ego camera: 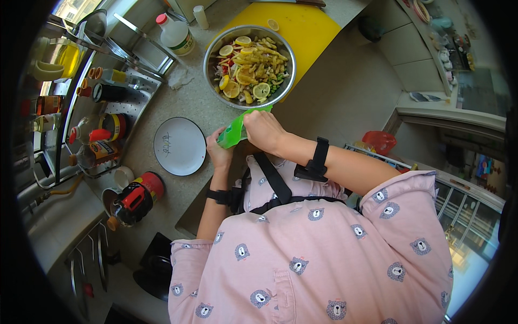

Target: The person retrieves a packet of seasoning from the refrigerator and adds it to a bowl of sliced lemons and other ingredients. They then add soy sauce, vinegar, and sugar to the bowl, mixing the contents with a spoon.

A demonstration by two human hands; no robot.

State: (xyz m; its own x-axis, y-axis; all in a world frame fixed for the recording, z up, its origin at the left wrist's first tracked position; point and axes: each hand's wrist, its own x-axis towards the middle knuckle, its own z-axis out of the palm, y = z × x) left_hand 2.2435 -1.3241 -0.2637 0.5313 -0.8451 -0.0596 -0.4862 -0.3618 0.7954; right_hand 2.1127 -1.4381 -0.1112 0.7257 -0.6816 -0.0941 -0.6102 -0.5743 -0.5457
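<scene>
My left hand point(220, 148) and my right hand point(263, 128) grip a green plastic packet point(234, 131) between them, just below a large steel bowl point(208, 83). The right hand is at its upper end, the left at its lower end. In the bowl are lemon slices point(261, 90), chicken feet point(265, 60), red pieces and green pieces. The contents of the packet are hidden. To the left of my left hand a white plate point(180, 156) with a dark rim bears a thin twiggy bit.
Beyond the bowl lies a yellow cutting board point(311, 36) with a lemon slice and a knife point(311, 3). A white jug with a red cap point(175, 35) stands left of the bowl. Bottles fill a metal rack point(141, 87) at left. A red-lidded jar point(150, 185) stands near the plate.
</scene>
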